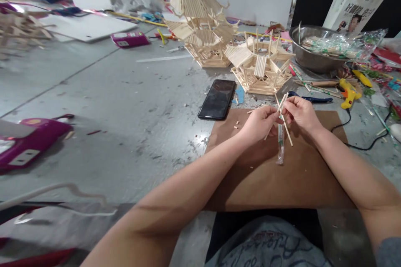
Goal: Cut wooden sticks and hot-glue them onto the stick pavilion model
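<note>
My left hand [260, 123] is closed around thin wooden sticks [288, 133], which look like disposable chopsticks and cross each other. Close by on the right, my right hand [300, 112] pinches at the upper part of the same sticks, its fingertips nearly meeting the left ones. A clear plastic chopstick wrapper [280, 150] with green print shows just below the fingers; whether it is held or lies on the board I cannot tell. Under both hands is a brown board [244, 183] with a few tiny stick pieces on it.
Beyond the hands stand a hexagonal stick model [261, 75] and a taller pagoda-like one [200, 29]. A black phone [216, 99] lies to the left. At right are a yellow glue gun [348, 94] with its cord, a metal bowl [313, 60] of wrapped sticks, and dark-blue-handled pliers or cutters [316, 100].
</note>
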{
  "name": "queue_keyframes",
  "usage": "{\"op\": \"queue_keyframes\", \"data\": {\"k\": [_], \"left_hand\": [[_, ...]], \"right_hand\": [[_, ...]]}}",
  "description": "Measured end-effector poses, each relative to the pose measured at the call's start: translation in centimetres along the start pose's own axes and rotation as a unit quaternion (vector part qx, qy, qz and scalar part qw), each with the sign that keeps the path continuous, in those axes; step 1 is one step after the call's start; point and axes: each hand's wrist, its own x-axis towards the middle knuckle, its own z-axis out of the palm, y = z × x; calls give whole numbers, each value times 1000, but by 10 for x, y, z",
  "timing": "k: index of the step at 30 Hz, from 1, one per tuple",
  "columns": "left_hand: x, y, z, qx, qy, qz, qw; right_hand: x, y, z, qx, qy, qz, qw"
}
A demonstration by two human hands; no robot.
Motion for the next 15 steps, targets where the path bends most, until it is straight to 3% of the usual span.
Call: {"op": "queue_keyframes", "data": {"k": [15], "left_hand": [[0, -7, 1, -47, -36, 23, 998]], "right_hand": [[-7, 5, 3, 29, -10, 4, 1000]]}}
